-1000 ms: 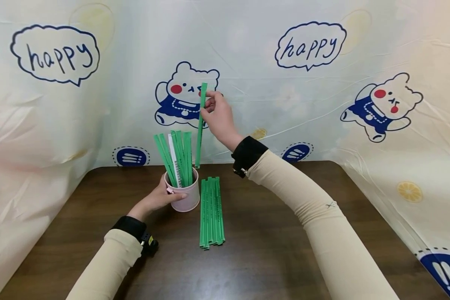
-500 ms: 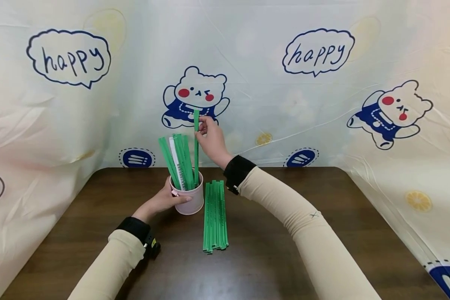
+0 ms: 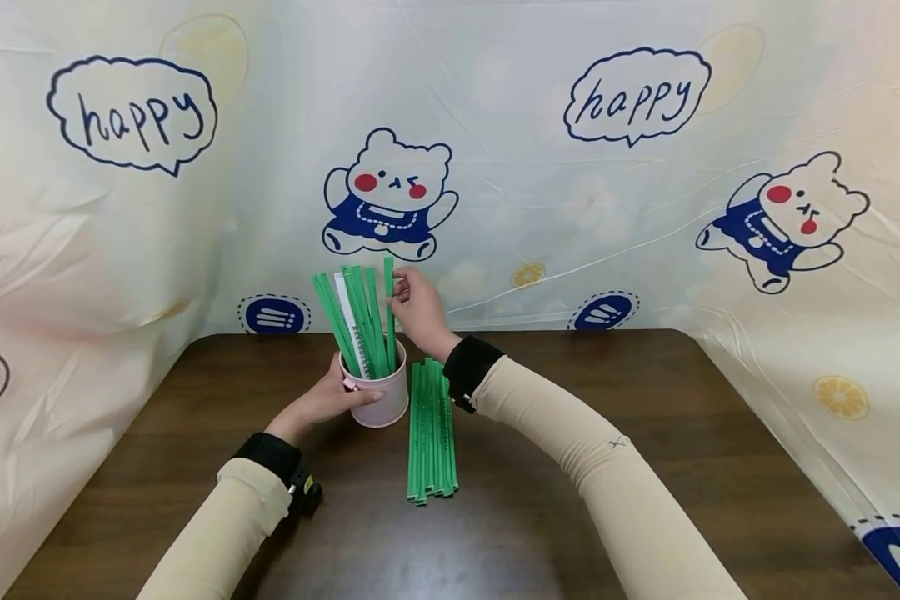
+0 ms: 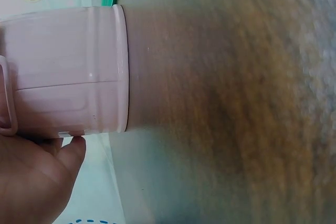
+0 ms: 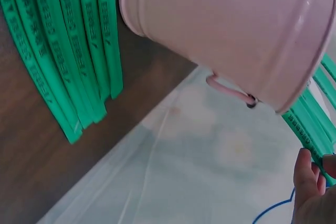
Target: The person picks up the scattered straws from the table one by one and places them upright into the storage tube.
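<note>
A pink metal bucket [image 3: 378, 404] stands upright on the table, holding several green wrapped straws [image 3: 356, 304] and one white wrapped straw [image 3: 348, 321]. My left hand [image 3: 318, 408] grips the bucket's left side, thumb across its front; the left wrist view shows this hand [image 4: 37, 177] against the bucket wall. Above the rim, my right hand [image 3: 420, 312] pinches a green wrapped straw [image 3: 389, 287] near its top, and its lower end is inside the bucket. Just right of the bucket lies a row of green wrapped straws [image 3: 431, 433]; dark print shows on them in the right wrist view.
The brown wooden table [image 3: 540, 517] extends to both sides and toward the front. Behind it hangs a pale cloth backdrop [image 3: 510, 208] printed with bears and "happy" bubbles. The bucket has a small side handle [image 5: 231, 90].
My right hand has moved down and slightly left, lowering the green wrapped straw from above the bucket into it. My left hand keeps its grip on the bucket. The camera view has shifted a little.
</note>
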Tool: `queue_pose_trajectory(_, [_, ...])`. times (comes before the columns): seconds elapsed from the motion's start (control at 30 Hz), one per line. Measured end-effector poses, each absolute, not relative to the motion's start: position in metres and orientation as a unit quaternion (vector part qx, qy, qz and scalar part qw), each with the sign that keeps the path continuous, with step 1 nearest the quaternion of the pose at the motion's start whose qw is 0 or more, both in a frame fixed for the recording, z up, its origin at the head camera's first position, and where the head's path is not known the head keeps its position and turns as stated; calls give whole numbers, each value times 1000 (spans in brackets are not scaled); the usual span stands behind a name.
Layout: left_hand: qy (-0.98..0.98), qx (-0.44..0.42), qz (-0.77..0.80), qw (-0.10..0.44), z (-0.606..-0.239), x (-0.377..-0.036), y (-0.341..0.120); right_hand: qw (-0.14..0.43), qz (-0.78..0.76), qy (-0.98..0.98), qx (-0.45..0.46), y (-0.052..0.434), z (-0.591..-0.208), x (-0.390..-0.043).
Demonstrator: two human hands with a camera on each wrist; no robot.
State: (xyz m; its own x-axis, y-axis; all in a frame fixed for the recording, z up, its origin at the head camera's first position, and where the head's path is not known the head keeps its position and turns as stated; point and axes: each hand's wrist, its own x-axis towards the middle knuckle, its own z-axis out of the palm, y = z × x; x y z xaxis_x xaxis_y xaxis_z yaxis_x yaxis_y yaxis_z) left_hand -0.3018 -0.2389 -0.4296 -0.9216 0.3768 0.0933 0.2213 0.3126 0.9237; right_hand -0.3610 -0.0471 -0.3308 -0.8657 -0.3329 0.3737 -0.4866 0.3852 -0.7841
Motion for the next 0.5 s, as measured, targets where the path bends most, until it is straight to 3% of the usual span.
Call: queue_pose_trajectory(0.5, [809,181,556,70,-430,-303,-238,31,505,-831,230,-46,-348,-361])
